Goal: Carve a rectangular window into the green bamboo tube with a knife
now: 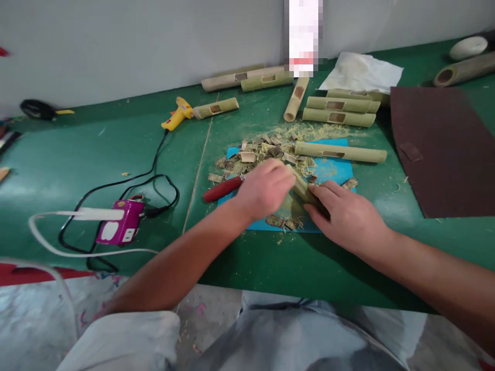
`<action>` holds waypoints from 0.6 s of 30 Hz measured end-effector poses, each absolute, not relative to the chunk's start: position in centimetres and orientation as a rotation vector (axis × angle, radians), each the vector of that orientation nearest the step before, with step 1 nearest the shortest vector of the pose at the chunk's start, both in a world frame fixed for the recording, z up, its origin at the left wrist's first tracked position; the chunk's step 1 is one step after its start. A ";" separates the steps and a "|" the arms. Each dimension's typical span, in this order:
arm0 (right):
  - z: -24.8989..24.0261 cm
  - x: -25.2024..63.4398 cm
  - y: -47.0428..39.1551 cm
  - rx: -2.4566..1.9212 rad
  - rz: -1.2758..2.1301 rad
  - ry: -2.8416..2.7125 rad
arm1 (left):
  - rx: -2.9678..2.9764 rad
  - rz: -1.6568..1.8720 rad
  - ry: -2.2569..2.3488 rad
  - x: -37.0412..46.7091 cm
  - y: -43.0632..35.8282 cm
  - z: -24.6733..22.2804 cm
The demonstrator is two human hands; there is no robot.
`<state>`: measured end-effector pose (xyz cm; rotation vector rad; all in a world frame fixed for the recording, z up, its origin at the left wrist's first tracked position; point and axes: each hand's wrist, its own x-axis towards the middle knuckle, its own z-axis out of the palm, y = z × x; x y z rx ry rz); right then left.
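Observation:
A short, pale green bamboo tube (300,186) lies slanted over a blue sheet (333,172). My right hand (346,214) is closed around its near end, thumb and fingers along the sides. At the far end, my left hand (266,188) has its fingers curled in beside the tube. Its fingertips are hidden, so what they grip cannot be made out. A tool with a red handle (222,189) lies left of that hand, its metal part running out of sight behind the hand. Bamboo chips and shavings (266,150) are heaped beyond my hands.
A longer bamboo tube with a cut opening (348,152) lies behind my right hand. More notched tubes (336,118) are stacked farther back. A brown sheet (444,154) covers the right side. Leftward are a yellow glue gun (178,114), its cord and a magenta power adapter (121,224).

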<state>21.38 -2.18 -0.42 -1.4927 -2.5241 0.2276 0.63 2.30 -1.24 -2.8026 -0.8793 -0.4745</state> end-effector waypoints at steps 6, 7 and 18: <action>-0.4 21.3 -2.2 -1.488 0.213 -2.519 | -2.755 -0.579 -0.819 0.3 2.3 -1.2; -0.4 21.3 -2.2 -1.482 0.208 -2.517 | -2.746 -0.557 -0.821 0.3 2.3 -1.2; -0.4 21.5 -2.3 -1.477 0.229 -2.542 | -2.730 -0.708 -0.745 0.4 1.8 -0.7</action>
